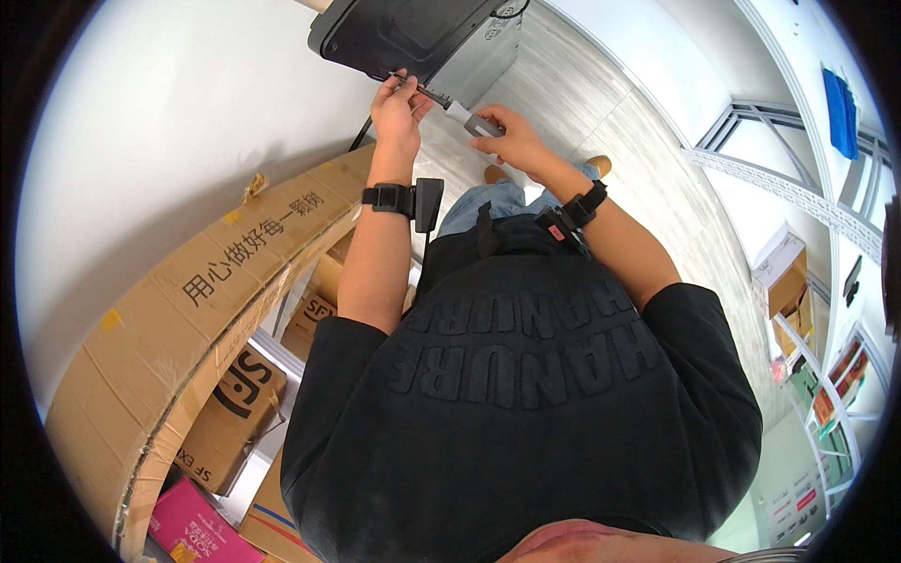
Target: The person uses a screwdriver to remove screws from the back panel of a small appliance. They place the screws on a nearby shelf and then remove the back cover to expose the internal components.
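Note:
My right hand (518,143) is closed around the grey handle of a screwdriver (460,111), whose light collar and dark shaft point up and left. At the front edge of a box-shaped machine (399,33) with a black cover and a metallic side, my left hand (399,113) pinches near the far end of the shaft. The thumb and fingertips meet close to the machine's edge. Whether they grip the shaft itself or a small part at its tip is too small to make out.
A long cardboard box (216,253) runs along the left wall, above smaller brown cartons (235,408) and a pink box (202,525). A black cable (359,133) hangs below the machine. White metal racks (798,192) and an open carton (786,281) stand at right.

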The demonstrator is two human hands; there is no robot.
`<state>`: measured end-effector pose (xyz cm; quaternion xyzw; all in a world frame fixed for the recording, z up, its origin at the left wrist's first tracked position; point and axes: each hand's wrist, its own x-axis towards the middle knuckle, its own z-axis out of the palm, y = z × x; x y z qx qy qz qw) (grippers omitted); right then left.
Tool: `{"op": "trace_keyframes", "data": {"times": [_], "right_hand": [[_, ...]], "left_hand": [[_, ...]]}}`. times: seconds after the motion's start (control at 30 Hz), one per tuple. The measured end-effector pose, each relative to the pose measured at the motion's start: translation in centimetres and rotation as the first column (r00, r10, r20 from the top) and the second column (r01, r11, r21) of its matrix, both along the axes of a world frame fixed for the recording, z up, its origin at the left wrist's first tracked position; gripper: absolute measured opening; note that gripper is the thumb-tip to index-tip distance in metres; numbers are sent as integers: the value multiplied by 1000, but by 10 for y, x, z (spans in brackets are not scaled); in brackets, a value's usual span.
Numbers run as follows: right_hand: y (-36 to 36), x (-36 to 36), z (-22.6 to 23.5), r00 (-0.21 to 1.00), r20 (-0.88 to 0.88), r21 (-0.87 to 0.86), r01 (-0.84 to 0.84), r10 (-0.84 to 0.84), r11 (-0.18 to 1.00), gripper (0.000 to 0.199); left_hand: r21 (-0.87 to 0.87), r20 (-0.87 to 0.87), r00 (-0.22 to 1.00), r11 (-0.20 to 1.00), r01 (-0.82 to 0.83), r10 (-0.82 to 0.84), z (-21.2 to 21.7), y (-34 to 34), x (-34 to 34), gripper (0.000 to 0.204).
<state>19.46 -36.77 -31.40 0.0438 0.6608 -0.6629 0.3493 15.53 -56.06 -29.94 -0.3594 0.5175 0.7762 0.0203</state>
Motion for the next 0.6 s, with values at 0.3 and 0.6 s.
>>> {"op": "trace_keyframes", "data": {"times": [0.3, 0.6], "right_hand": [[50, -2, 7, 998, 59, -33, -15, 17, 999, 36], [164, -3, 30, 979, 136, -60, 159, -150, 985, 31]], "left_hand": [[34, -101, 988, 993, 117, -113, 5, 27, 9, 26], [7, -114, 949, 955, 297, -294, 4, 141, -30, 22]]}}
